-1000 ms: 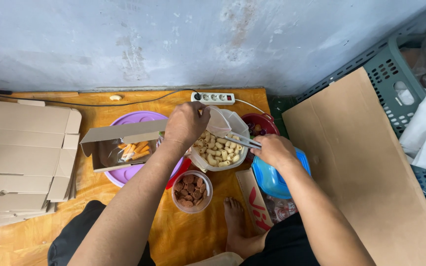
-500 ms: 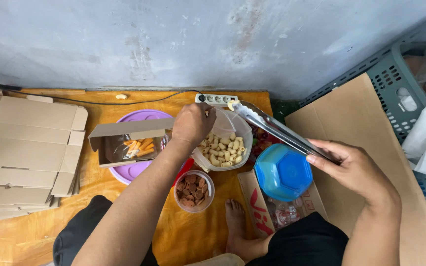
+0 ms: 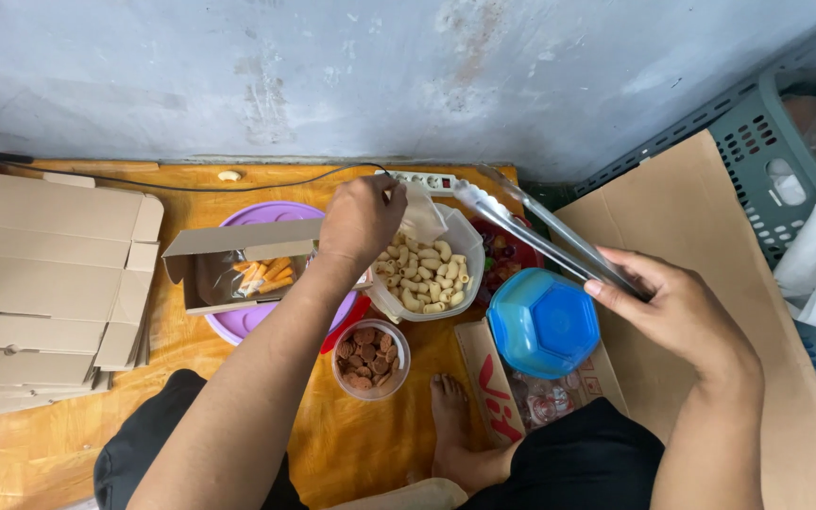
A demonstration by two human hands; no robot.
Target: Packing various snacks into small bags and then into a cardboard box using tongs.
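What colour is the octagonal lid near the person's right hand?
Blue: the octagonal lid shows best in the head view, below the right hand.

The left hand (image 3: 363, 223) covered part of the power strip (image 3: 425, 180) and whatever its fingers pinched above the clear tub of pasta (image 3: 432, 276). The tongs (image 3: 540, 236) and that tub hid most of the red bowl (image 3: 507, 255); its contents were too dark to identify. The purple plate (image 3: 266, 316) lay largely beneath the open carton (image 3: 238, 264). The flat boxes (image 3: 30, 293) and green crate (image 3: 767, 151) ran off the frame edges.
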